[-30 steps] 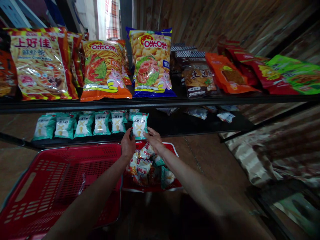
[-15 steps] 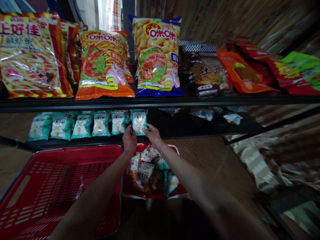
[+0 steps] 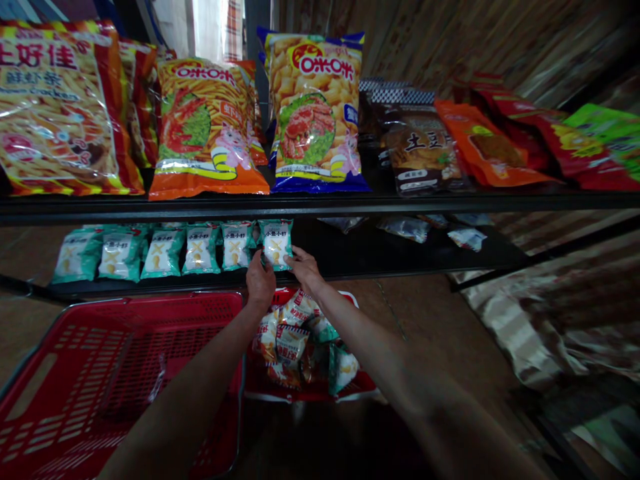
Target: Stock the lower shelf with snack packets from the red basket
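A small teal-and-white snack bag [image 3: 277, 241] stands upright on the lower shelf [image 3: 340, 257], at the right end of a row of like bags [image 3: 200, 250]. My left hand [image 3: 260, 279] grips its lower left edge, and my right hand [image 3: 304, 268] pinches its lower right side. Both hands are closed on this one bag. Below them sits a red basket [image 3: 367, 387] holding several small snack bags, some white and red [image 3: 291, 343], others teal and white [image 3: 343, 367]. My forearms cover part of it.
Large snack bags [image 3: 313, 113] line the upper shelf [image 3: 320, 203] just above my hands. A bigger red basket [image 3: 55, 393] stands at the left. Several silvery packets [image 3: 404, 229] lie farther right on the lower shelf. A draped cloth [image 3: 520, 333] hangs at the right.
The bag between my hands has shifted very slightly left. Both hands keep their hold, and the rest looks nearly the same.
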Tool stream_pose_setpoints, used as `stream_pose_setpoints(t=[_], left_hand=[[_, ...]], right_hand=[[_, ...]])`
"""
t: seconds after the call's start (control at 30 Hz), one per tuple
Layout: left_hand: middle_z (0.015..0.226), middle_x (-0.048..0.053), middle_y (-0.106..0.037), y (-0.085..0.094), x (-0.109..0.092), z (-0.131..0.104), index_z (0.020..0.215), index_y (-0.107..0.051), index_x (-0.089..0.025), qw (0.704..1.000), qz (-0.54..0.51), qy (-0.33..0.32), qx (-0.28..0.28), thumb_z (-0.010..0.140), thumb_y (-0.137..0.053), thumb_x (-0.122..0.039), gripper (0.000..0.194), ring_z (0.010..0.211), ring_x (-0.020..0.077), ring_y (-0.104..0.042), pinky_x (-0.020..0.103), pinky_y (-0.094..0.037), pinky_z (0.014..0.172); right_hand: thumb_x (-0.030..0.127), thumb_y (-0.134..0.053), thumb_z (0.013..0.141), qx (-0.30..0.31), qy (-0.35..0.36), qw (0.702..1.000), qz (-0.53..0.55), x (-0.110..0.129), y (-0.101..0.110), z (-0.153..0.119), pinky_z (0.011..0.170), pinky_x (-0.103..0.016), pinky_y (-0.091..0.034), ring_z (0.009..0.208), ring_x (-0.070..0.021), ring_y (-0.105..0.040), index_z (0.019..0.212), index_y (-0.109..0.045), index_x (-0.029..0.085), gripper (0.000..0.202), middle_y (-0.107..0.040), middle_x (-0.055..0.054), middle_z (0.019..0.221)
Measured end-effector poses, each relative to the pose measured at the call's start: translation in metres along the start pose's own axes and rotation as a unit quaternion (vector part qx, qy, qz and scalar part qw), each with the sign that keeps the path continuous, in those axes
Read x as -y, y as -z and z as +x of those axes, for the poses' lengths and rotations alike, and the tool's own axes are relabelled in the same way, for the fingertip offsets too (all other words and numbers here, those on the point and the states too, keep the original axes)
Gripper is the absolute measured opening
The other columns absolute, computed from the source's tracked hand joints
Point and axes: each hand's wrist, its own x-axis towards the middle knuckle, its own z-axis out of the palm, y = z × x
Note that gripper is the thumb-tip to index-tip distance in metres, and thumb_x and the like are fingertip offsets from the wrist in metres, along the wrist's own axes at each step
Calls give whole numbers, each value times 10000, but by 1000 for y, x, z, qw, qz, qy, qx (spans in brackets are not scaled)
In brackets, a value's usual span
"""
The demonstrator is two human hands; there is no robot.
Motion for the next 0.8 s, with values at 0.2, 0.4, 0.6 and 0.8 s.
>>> stream_pose_setpoints(t=[0.2,0.4,0.6,0.8], left_hand=[[1239,189,-613,-8,0,2,1243,-529,-87,1000,4,-11,-23,819,-469,-96,428,1167,254,-575,379,-437,1002],[1243,200,-599,-16,4,1,1259,-500,-85,1000,1,-8,-22,786,-456,-69,475,1190,258,-554,403,-427,1016],[1306,230,-536,-22,5,-1,1318,-430,-40,1000,-7,-18,-20,767,-458,-64,552,1248,274,-500,417,-394,1056],[1358,241,-478,-30,6,2,1347,-388,-21,999,-26,-33,-7,748,-443,-47,602,1300,284,-441,427,-359,1091]], right_hand=[[208,-612,767,-7,8,999,-39,-1,-4,8,794,-247,-510,865,-126,-652,1230,-587,170,465,-703,-39,1020],[233,-587,786,-11,27,996,-89,-5,-5,15,822,-253,-509,906,-134,-654,1207,-608,185,425,-705,-42,1058],[258,-590,785,-24,50,990,-128,-11,-7,25,850,-267,-503,926,-145,-655,1193,-625,214,412,-708,-32,1048],[280,-600,784,-43,66,983,-163,-16,-6,35,891,-295,-491,964,-162,-651,1182,-633,255,400,-702,-17,1081]])
